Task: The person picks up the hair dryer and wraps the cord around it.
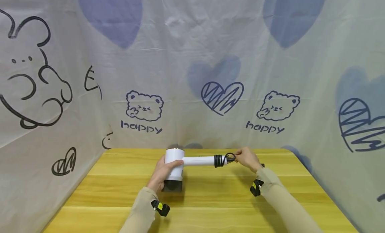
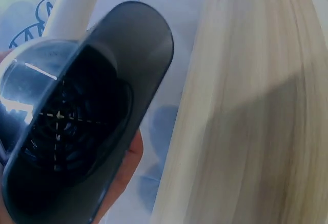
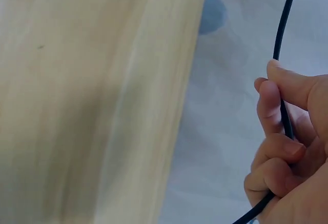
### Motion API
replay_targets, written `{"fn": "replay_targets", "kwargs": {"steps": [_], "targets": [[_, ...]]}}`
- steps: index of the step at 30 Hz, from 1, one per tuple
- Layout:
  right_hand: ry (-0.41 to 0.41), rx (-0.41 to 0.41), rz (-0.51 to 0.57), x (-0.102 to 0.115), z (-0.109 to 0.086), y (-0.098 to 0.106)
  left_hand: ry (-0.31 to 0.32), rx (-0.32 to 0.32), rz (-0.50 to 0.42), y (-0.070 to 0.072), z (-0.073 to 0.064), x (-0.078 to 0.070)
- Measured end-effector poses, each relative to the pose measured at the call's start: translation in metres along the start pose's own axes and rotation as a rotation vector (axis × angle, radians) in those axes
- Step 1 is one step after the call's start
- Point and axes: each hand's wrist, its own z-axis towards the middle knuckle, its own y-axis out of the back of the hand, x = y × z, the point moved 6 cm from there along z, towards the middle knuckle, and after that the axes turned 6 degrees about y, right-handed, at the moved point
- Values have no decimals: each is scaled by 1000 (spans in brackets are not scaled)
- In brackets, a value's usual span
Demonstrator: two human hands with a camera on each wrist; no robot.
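A white hair dryer point(image 1: 198, 161) is held above the table with its handle pointing right. My left hand point(image 1: 162, 171) grips the dryer's head, thumb across the front. The dark flat nozzle point(image 2: 148, 34) faces the left wrist camera, with a grille visible inside it. Black power cord point(image 1: 218, 161) is wound in several turns round the end of the handle. My right hand point(image 1: 247, 159) pinches the cord between thumb and forefinger just beyond the handle's end. In the right wrist view the cord point(image 3: 280, 34) runs through the curled fingers.
The wooden table point(image 1: 210, 206) lies below both hands. Printed cloth point(image 1: 186, 126) hangs behind the table's far edge and along both sides. A black wrist camera point(image 1: 160, 208) sits on the left sleeve, another wrist camera point(image 1: 256, 187) on the right.
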Motion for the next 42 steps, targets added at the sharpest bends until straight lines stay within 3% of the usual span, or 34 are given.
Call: {"fn": "replay_targets", "kwargs": {"steps": [6,10,16,31,42], "targets": [[49,-9,-38,16,6,5,-13,80,68,-4,0,1],[100,-38,-50,29,7,11,-33,88,133,-4,0,1],[147,-127,-102,49,4,23,-125,38,215,-3,3,-3],[222,-184,-131,75,-9,26,-297,-149,432,-6,0,-10],[268,-202,-113,83,-16,25,-317,-137,463,-14,-3,-10]]}}
